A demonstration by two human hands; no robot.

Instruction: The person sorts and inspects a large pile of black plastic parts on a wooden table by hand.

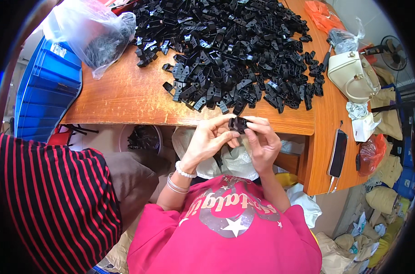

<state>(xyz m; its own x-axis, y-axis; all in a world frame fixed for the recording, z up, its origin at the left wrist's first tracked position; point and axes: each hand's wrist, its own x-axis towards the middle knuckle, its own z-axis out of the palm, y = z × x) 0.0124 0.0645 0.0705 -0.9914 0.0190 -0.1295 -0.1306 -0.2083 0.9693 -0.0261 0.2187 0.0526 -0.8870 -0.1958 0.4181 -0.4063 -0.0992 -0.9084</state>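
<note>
Both of my hands meet at the table's near edge around one small black plastic part (238, 124). My left hand (213, 137), with a white bead bracelet and bangles at its wrist, pinches the part from the left. From the right, the thumb and fingers of my right hand (263, 140) grip the same part. Just beyond my fingertips lies a large heap of similar black plastic parts (225, 55), spread over the wooden table (120, 98). The exact shape of the held part is partly covered by my fingers.
A blue bin (47, 82) and a clear plastic bag (95, 36) stand at the left. A person in a striped shirt (52, 187) sits close on my left. To the right are a phone (338, 153), a cream handbag (351, 75) and a tissue pack (365, 127). A bucket (161, 141) stands below.
</note>
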